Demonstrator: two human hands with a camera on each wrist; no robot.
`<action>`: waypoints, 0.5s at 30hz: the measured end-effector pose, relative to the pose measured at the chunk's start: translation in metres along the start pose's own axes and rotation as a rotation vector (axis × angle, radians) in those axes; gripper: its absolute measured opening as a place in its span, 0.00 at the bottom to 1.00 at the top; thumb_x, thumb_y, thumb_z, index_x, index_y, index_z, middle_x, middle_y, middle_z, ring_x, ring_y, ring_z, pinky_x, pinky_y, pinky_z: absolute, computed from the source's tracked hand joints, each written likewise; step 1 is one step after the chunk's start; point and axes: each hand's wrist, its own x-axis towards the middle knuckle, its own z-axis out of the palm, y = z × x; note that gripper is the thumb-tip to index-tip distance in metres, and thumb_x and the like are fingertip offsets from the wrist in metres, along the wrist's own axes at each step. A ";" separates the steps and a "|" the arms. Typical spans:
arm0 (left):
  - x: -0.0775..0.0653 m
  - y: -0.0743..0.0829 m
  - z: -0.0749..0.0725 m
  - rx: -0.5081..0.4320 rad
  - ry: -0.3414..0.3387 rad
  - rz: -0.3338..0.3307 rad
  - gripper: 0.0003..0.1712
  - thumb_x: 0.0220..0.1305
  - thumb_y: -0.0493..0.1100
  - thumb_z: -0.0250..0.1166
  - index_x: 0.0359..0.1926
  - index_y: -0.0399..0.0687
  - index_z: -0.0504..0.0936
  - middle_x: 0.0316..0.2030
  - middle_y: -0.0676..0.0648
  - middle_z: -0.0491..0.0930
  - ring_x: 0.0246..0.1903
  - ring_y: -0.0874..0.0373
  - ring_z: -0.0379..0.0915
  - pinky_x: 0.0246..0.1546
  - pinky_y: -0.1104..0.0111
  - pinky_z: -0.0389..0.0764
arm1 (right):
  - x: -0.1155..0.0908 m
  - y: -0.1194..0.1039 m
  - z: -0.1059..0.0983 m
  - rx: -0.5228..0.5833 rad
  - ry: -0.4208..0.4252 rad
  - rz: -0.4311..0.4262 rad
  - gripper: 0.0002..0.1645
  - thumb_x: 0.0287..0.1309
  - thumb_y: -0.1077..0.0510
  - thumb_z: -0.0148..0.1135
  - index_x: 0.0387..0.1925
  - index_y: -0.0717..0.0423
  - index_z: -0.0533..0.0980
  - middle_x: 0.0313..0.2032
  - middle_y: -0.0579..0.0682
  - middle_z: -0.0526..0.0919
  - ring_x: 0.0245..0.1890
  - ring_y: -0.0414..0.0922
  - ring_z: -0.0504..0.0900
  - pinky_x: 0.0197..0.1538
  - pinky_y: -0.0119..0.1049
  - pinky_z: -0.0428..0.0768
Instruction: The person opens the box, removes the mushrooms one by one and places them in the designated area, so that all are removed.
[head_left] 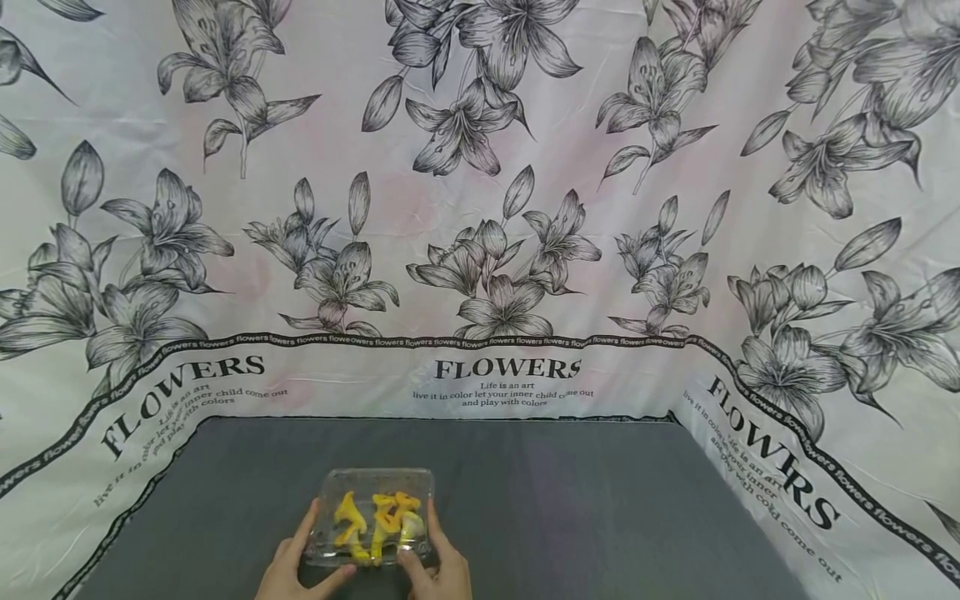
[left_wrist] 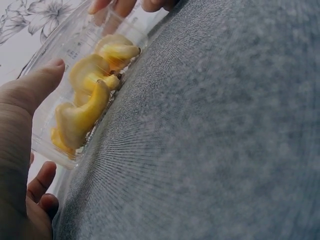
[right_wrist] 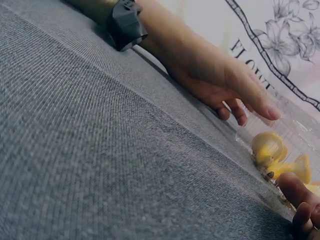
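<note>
A clear plastic container (head_left: 371,479) with several yellow mushrooms (head_left: 378,521) in it is at the near part of the grey surface, left of centre. My left hand (head_left: 296,567) holds its left side, thumb at the front. On the right side, my right hand (head_left: 442,562) holds it, the thumb over the near right corner. In the left wrist view the mushrooms (left_wrist: 85,97) show pale caps and yellow stems through the clear wall. The right wrist view shows part of the container (right_wrist: 300,122) between both hands.
A grey cloth-like surface (head_left: 600,500) spreads under the container. White fabric walls (head_left: 495,375) with black flower prints and lettering stand at the back and both sides. A dark band with a camera-like block (right_wrist: 125,25) sits on the left wrist.
</note>
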 end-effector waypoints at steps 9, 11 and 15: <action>-0.001 0.000 0.001 0.000 0.012 0.017 0.69 0.58 0.67 0.77 0.86 0.44 0.46 0.62 0.17 0.68 0.52 0.26 0.76 0.44 0.31 0.79 | 0.003 -0.002 -0.001 0.033 -0.035 0.046 0.45 0.70 0.50 0.67 0.82 0.50 0.60 0.28 0.56 0.89 0.10 0.33 0.76 0.18 0.28 0.75; -0.001 0.000 0.001 0.002 0.014 0.020 0.70 0.58 0.67 0.77 0.86 0.43 0.46 0.62 0.18 0.68 0.52 0.26 0.76 0.44 0.31 0.79 | 0.003 -0.002 -0.002 0.036 -0.043 0.047 0.45 0.71 0.50 0.66 0.82 0.51 0.60 0.27 0.54 0.88 0.10 0.33 0.75 0.18 0.27 0.75; -0.002 -0.001 0.001 0.001 0.016 0.029 0.70 0.58 0.66 0.77 0.86 0.43 0.46 0.62 0.18 0.68 0.52 0.27 0.76 0.44 0.31 0.79 | 0.002 -0.001 -0.004 0.049 -0.055 0.027 0.44 0.72 0.51 0.65 0.83 0.52 0.60 0.34 0.59 0.90 0.11 0.33 0.77 0.19 0.27 0.75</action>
